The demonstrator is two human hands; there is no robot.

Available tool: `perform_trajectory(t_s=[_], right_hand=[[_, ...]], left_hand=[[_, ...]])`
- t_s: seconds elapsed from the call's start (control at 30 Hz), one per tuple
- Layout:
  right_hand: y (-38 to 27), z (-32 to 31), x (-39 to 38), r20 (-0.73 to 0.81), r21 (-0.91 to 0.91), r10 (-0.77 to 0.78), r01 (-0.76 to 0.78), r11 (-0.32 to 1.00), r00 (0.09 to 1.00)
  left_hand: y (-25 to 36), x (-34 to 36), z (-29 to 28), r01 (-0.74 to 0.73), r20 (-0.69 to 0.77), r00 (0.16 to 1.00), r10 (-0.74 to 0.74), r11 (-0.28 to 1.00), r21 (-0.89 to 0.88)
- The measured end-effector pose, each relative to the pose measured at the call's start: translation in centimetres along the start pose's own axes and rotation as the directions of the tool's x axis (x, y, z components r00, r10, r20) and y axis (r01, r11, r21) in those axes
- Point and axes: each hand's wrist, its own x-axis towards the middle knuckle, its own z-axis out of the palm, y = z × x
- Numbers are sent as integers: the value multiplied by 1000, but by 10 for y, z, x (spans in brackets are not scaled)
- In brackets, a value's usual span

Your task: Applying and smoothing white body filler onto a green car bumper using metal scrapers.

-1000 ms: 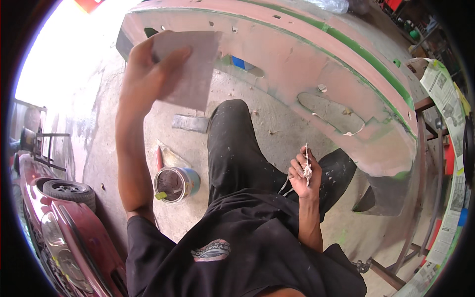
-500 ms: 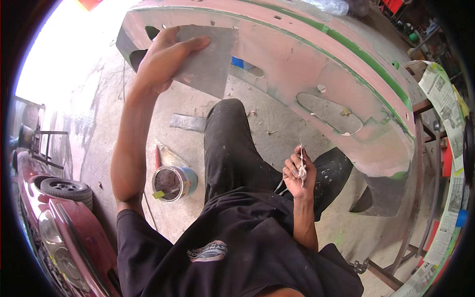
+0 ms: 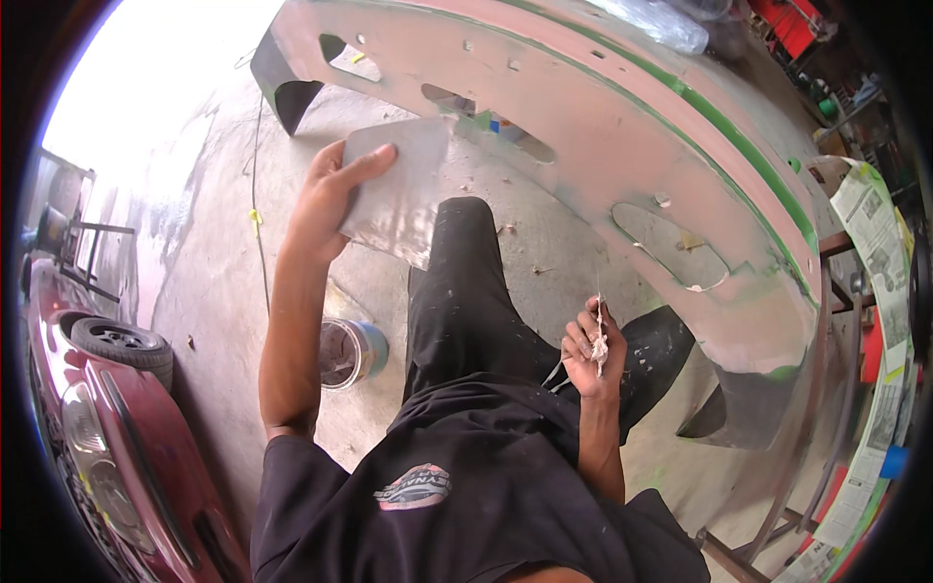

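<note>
My left hand [image 3: 340, 194] grips a grey, thin square sheet [image 3: 398, 209], thumb on its face, held over my knee below a large car bumper [image 3: 573, 107] coated pink with green and grey patches. My right hand [image 3: 595, 350], near my right thigh, is closed on a thin blade [image 3: 600, 316], seen nearly edge-on and smeared with pale paste. An open can [image 3: 371, 352] with greyish-brown contents stands on the concrete floor [image 3: 214, 291] beside my left forearm, which partly hides it.
At left lie a maroon car bumper [image 3: 165, 457] with a headlight and a wheel [image 3: 117, 345], near a metal frame [image 3: 97, 243]. At right, a newspaper-covered part [image 3: 870, 223] rests by a steel stand [image 3: 831, 248]. A cable [image 3: 256, 165] crosses the floor. Red objects [image 3: 782, 29] sit at the back right.
My left hand and the sheet have moved down, away from the bumper's upper left, uncovering holes there and now hanging over my knee. My right hand still holds the blade near my thigh.
</note>
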Motion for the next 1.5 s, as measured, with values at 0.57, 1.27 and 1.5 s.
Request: perform_trajectory(t_s=[0.57,1.27,1.5], right_hand=[[40,29,19,-23,-75,118,-120,990,993],[35,20,13,-6,-40,76,-76,996,997],[31,19,6,-38,-15,0,0,1000,999]], left_hand=[[11,39,4,-184,-54,977,208,938,295],[31,73,9,7,52,999,-7,1000,-2],[24,71,14,237,52,970,-237,881,-409]])
